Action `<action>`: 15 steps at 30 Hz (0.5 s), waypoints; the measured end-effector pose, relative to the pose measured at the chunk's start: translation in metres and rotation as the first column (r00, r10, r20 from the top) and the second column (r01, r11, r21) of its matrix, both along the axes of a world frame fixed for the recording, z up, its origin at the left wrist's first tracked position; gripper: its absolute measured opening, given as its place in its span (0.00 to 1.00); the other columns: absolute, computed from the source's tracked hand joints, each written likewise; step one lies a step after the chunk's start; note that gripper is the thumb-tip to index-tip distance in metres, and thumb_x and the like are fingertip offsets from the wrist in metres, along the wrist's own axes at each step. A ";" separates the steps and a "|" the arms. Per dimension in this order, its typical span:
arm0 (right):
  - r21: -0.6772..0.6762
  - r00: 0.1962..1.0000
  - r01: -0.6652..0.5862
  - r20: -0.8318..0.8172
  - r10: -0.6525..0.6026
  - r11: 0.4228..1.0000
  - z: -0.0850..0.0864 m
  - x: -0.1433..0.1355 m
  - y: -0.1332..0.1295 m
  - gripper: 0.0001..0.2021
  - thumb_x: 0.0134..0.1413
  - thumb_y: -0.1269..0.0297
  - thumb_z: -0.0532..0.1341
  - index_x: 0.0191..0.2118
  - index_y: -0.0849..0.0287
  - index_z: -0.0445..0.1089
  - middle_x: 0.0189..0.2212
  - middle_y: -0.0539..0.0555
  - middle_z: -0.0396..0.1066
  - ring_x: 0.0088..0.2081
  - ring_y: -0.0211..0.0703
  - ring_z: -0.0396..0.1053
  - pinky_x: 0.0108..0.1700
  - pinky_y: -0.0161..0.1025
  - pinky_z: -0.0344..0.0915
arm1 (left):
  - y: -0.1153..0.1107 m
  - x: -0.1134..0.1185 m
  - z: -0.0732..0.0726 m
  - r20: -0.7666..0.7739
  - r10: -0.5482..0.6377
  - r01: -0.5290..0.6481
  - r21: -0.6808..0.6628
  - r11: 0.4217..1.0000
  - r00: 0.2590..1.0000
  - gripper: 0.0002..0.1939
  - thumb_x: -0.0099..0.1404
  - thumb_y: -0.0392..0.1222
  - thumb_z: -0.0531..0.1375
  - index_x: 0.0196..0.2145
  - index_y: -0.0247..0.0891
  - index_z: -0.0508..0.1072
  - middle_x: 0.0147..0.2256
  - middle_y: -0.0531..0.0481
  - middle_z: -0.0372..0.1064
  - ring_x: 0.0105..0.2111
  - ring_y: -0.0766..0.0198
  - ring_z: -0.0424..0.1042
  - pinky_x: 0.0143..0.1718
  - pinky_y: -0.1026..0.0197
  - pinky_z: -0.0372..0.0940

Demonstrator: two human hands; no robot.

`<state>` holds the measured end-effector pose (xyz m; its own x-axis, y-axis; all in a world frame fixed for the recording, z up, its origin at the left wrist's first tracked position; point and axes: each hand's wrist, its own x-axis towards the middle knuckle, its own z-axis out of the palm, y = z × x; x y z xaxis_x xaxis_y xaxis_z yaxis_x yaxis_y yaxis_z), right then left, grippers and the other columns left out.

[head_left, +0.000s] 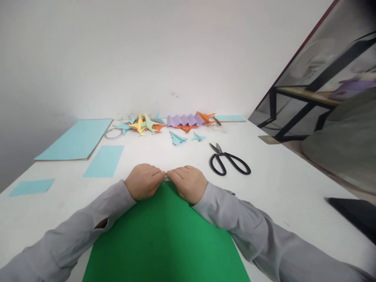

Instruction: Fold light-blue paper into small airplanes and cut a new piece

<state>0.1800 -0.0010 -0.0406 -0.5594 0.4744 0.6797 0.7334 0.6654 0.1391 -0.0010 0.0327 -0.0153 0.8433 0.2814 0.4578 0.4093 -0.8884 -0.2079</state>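
Observation:
My left hand [146, 181] and my right hand [188, 182] meet at the far edge of a green sheet [167, 239]. Both are closed, thumbs and fingertips pressed together. A sliver of light blue paper [166, 176] shows between the fingertips; the rest of it is hidden by the hands, so its shape cannot be made out. Beyond the hands lie two small blue folded paper planes [178, 138]. Black-handled scissors [229, 158] rest to the right of my right hand, blades slightly apart.
A blue paper stack [76, 139], a blue rectangle [105, 161] and a smaller blue piece [31, 187] lie left. Colourful folded paper figures [143, 124], a pleated purple paper [185, 120] and a tape roll [113, 133] sit near the wall. A dark flat object [352, 215] is at right.

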 end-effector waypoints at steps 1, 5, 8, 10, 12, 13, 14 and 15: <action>0.005 1.000 -0.003 0.002 0.003 1.000 0.000 0.000 0.000 0.11 0.56 0.72 0.48 0.32 0.63 0.67 0.22 0.53 0.71 0.25 0.38 0.64 0.28 0.37 0.50 | 0.000 0.000 0.000 -0.010 -0.005 0.005 0.021 1.000 1.000 0.10 0.61 0.36 0.50 0.28 0.36 0.69 0.22 0.50 0.71 0.21 0.64 0.68 0.23 0.62 0.58; -0.012 0.999 -0.031 0.008 0.031 0.999 0.000 0.001 -0.001 0.10 0.54 0.72 0.49 0.32 0.63 0.67 0.21 0.52 0.70 0.23 0.37 0.64 0.27 0.36 0.50 | -0.002 0.000 -0.002 0.011 -0.017 0.017 0.044 0.999 1.000 0.10 0.58 0.33 0.50 0.26 0.36 0.69 0.18 0.52 0.68 0.18 0.65 0.66 0.20 0.62 0.57; -0.032 0.999 -0.035 -0.017 0.035 0.999 0.001 0.002 -0.001 0.11 0.53 0.73 0.48 0.33 0.62 0.67 0.21 0.51 0.71 0.23 0.37 0.64 0.26 0.36 0.49 | -0.001 -0.001 -0.002 0.071 -0.032 0.033 -0.014 0.999 0.997 0.10 0.58 0.33 0.50 0.27 0.35 0.71 0.19 0.51 0.70 0.19 0.64 0.67 0.20 0.62 0.58; -0.049 0.999 -0.011 -0.053 0.009 0.999 0.001 0.002 -0.002 0.11 0.53 0.74 0.48 0.33 0.62 0.67 0.21 0.51 0.71 0.23 0.37 0.64 0.26 0.36 0.50 | 0.002 -0.002 -0.001 0.146 -0.029 0.049 -0.133 0.990 0.989 0.10 0.60 0.35 0.52 0.28 0.35 0.72 0.21 0.50 0.72 0.20 0.65 0.69 0.21 0.64 0.60; -0.079 0.996 0.013 -0.084 -0.020 0.997 0.002 0.002 -0.002 0.11 0.53 0.74 0.48 0.34 0.61 0.67 0.22 0.50 0.72 0.23 0.37 0.65 0.26 0.36 0.50 | 0.004 -0.003 0.002 0.241 -0.010 0.085 -0.305 0.949 0.971 0.09 0.60 0.37 0.53 0.29 0.35 0.73 0.21 0.51 0.73 0.21 0.67 0.70 0.23 0.67 0.62; -0.095 0.995 0.020 -0.093 -0.029 0.995 0.002 0.002 -0.002 0.11 0.54 0.73 0.48 0.35 0.61 0.67 0.22 0.50 0.72 0.23 0.37 0.65 0.27 0.36 0.51 | 0.006 -0.003 0.003 0.282 0.008 0.107 -0.389 0.915 0.959 0.09 0.60 0.38 0.55 0.29 0.35 0.74 0.22 0.51 0.73 0.21 0.69 0.70 0.23 0.68 0.63; -0.108 0.994 0.023 -0.099 -0.033 0.994 0.002 0.002 -0.002 0.11 0.54 0.73 0.48 0.35 0.61 0.67 0.23 0.50 0.72 0.24 0.37 0.65 0.27 0.36 0.51 | 0.007 -0.004 0.004 0.309 0.028 0.124 -0.461 0.879 0.951 0.08 0.59 0.38 0.56 0.29 0.35 0.74 0.21 0.51 0.73 0.21 0.70 0.70 0.24 0.70 0.63; -0.117 0.994 0.021 -0.103 -0.033 0.993 0.002 0.002 -0.002 0.11 0.55 0.72 0.48 0.35 0.61 0.67 0.23 0.50 0.72 0.24 0.37 0.65 0.27 0.35 0.51 | 0.007 -0.004 0.006 0.322 0.051 0.130 -0.515 0.847 0.945 0.08 0.59 0.39 0.56 0.28 0.35 0.75 0.21 0.51 0.73 0.20 0.70 0.70 0.23 0.70 0.63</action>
<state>0.1825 -0.0029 -0.0383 -0.4740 0.5671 0.6736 0.7581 0.6520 -0.0155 -0.0050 0.0401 -0.0095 0.6965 0.5237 0.4905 0.3339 -0.8416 0.4245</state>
